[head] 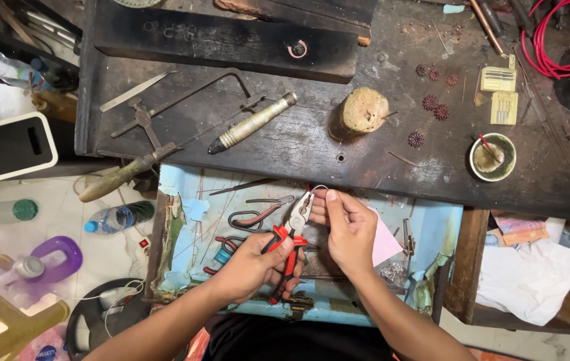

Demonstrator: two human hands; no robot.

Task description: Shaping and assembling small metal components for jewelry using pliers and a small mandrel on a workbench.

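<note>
My left hand [253, 265] grips red-and-black handled pliers [290, 242], jaws pointing up toward a thin wire loop [317, 189]. My right hand [346, 227] pinches that wire between thumb and fingertips, right beside the plier jaws. Both hands hover over an open blue drawer [425, 230] below the dark workbench [298, 144].
More pliers [258, 215] lie in the drawer. On the bench are a frame saw [164, 127], a metal-handled tool [251, 124], a wooden stump [363, 111], spiky brown beads [432, 107], a small bowl [492, 157] and red wire [559, 40]. Bottles [114, 217] stand on the floor to the left.
</note>
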